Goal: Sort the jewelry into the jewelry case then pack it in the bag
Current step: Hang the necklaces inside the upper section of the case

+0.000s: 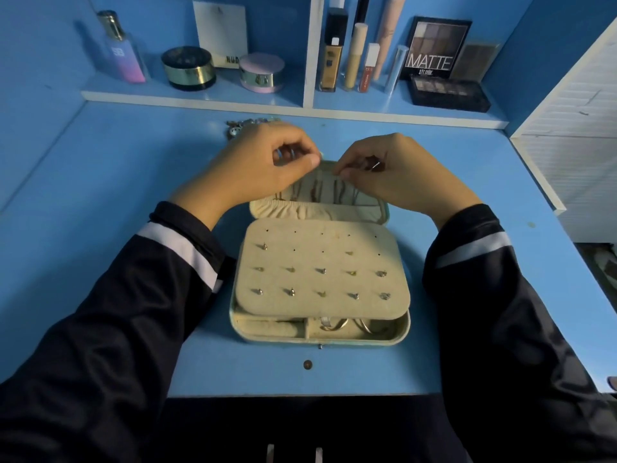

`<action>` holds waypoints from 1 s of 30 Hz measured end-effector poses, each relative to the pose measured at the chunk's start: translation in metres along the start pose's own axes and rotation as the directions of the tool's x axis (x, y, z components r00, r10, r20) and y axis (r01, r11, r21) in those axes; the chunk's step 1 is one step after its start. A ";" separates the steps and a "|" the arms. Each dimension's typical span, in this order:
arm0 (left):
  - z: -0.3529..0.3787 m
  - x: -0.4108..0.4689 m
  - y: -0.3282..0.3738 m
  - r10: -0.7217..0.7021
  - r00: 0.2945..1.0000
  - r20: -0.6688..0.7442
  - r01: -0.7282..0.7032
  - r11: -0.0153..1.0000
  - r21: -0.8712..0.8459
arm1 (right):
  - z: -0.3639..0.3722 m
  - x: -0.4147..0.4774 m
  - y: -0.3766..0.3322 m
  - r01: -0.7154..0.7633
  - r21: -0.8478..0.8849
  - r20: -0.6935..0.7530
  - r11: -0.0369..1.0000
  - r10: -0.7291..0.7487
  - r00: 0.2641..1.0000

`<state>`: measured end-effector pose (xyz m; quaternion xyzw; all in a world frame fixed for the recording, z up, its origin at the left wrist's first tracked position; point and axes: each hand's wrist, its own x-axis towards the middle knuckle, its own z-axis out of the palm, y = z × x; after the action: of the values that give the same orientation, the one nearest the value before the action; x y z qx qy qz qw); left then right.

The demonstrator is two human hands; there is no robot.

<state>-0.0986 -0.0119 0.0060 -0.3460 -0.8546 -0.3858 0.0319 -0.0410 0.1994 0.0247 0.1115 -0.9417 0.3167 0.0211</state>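
Observation:
A cream jewelry case point(402, 332) lies open on the blue desk. Its padded earring panel point(320, 245) carries several stud earrings. Under the panel, rings point(334, 324) show in the front compartment. Several necklaces point(320, 192) hang in the lid above a gathered pocket point(317, 210). My left hand point(267, 165) is curled over the lid's top left edge and holds something small and metallic. My right hand point(384, 172) pinches a thin chain at the lid's top. More loose jewelry point(243, 123) lies behind my left hand. No bag is in view.
A shelf point(200, 98) at the back of the blue desk point(100, 182) holds a perfume bottle point(122, 51), round jars point(188, 68), makeup tubes point(357, 58) and eyeshadow palettes point(447, 91). A white panel point(574, 128) stands at the right. A small round coin-like thing point(307, 364) lies near the desk's front edge.

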 end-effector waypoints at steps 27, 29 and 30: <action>-0.033 0.007 -0.092 -0.250 0.930 -0.269 0.290 0.950 0.118 | 0.041 0.122 -0.002 -0.168 -0.203 -0.130 0.965 0.144 0.981; -0.034 0.007 -0.091 -0.254 0.931 -0.263 0.294 0.948 0.123 | 0.042 0.121 -0.003 -0.160 -0.229 -0.095 0.960 0.142 0.985; -0.034 0.007 -0.091 -0.254 0.931 -0.262 0.294 0.947 0.129 | 0.043 0.119 -0.004 -0.158 -0.247 -0.068 0.956 0.145 0.987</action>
<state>-0.1675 -0.0728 -0.0262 -0.1694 -0.9133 -0.3535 0.1103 -0.1551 0.1465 0.0060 0.0278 -0.9792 0.1981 0.0339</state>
